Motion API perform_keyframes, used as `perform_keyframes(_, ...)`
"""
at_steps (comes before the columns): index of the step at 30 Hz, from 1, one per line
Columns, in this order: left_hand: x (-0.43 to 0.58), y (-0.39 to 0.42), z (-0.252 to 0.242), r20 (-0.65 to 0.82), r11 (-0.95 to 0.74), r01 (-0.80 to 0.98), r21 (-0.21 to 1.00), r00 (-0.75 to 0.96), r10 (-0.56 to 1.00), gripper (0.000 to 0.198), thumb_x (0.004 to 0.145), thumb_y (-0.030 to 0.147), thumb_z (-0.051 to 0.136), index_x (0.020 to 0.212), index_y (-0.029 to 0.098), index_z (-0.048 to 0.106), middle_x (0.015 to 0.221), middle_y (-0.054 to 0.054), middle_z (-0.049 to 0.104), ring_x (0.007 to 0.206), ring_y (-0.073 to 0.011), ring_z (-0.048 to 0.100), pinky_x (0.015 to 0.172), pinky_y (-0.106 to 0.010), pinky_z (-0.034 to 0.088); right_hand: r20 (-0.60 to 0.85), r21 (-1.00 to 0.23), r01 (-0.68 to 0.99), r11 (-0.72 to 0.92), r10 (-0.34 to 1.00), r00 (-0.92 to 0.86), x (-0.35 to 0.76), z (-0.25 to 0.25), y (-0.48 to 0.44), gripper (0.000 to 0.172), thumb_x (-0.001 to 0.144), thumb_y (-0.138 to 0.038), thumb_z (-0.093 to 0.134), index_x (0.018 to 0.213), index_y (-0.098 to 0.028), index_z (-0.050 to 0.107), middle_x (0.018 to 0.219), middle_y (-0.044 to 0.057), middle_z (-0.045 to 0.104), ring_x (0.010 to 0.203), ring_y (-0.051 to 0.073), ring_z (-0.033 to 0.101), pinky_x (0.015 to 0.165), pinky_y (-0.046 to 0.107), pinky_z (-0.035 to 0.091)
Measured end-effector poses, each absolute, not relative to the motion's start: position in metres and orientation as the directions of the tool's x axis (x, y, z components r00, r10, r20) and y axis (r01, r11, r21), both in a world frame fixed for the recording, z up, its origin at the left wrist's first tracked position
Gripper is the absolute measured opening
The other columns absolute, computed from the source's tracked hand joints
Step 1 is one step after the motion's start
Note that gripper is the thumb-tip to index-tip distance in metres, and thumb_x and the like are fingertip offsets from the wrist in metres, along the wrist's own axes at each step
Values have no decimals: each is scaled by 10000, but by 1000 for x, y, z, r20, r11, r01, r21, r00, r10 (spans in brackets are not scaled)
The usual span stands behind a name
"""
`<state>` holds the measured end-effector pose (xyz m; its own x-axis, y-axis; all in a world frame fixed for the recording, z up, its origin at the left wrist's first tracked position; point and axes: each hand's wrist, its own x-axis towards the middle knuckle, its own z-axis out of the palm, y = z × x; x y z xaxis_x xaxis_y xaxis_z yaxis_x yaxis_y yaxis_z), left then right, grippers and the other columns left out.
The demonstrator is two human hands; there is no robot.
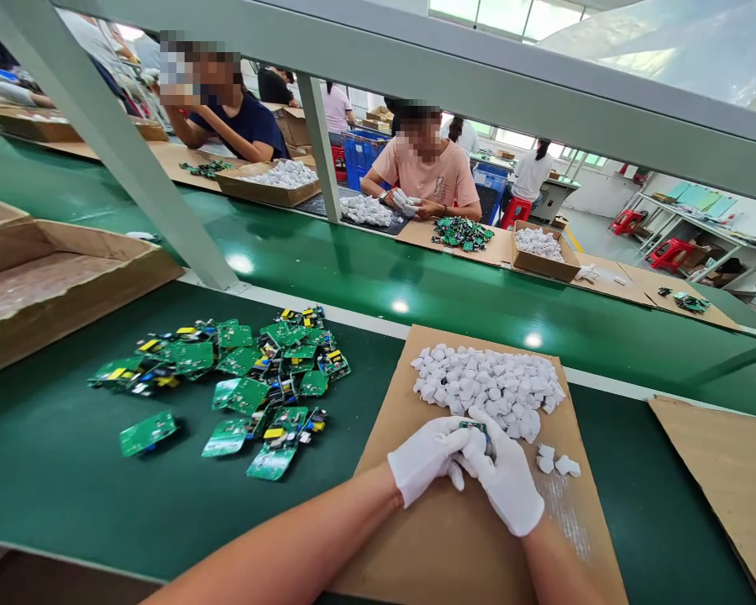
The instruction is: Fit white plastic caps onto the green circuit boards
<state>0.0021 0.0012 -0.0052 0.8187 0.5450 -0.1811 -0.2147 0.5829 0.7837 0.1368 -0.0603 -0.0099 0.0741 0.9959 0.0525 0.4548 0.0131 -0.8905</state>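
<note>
Both of my hands wear white gloves and meet over a cardboard sheet (409,529). Between them is a small green circuit board (475,427), mostly covered by the fingers. My left hand (425,458) closes on it from the left, and my right hand (507,479) wraps it from the right. Just beyond the fingers lies a pile of small white wrapped pieces (485,378). A few loose white pieces (555,461) rest to the right of my right hand. Off to the left, several green circuit boards (245,393) with yellow and black parts lie heaped, and a single board (148,433) sits apart.
A grey metal frame (182,185) crosses above the bench. Cardboard trays (69,290) stand at far left, and another cardboard sheet (724,470) lies at right. Across the green belt (353,290), a person in a pink shirt (425,172) and another in dark blue (239,126) sit working.
</note>
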Motion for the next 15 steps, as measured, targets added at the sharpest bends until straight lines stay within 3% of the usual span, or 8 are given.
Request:
perform_keyframes(3, 2, 1, -7, -175, 574, -222, 788, 813, 555, 309, 748, 427, 571, 789, 121, 559, 688, -46, 588, 532, -97, 545, 412, -173, 436, 82, -891, 450, 54, 996, 42, 137, -10, -60, 583, 782, -286, 567, 1329, -179, 397, 931, 31, 685, 711, 172, 625, 644, 265, 534)
perform_keyframes(7, 2, 1, -1, -223, 579, -179, 795, 803, 553, 342, 751, 447, 563, 821, 112, 577, 656, -55, 593, 568, -116, 574, 412, -164, 440, 74, -896, 441, 46, 996, 48, 141, -6, -58, 479, 833, -319, 515, 1291, -192, 457, 893, 30, 694, 723, 174, 632, 672, 274, 536)
perform_keyframes(11, 1, 1, 5, -244, 573, -147, 806, 800, 549, 291, 739, 368, 605, 889, 119, 598, 775, -77, 621, 587, -110, 593, 413, -151, 446, 85, -933, 353, 66, 996, 37, 142, -1, -56, 430, 882, -391, 431, 1264, -205, 500, 976, 50, 689, 912, 208, 625, 834, 340, 499)
perform_keyframes(15, 1, 1, 2, -234, 641, -206, 740, 814, 532, 365, 716, 420, 623, 940, 133, 586, 832, -78, 619, 605, -123, 613, 443, -185, 480, 26, -948, 318, -7, 995, 99, 139, -3, -55, 433, 879, -420, 429, 1260, -229, 504, 1086, 46, 656, 1065, 217, 563, 918, 358, 455)
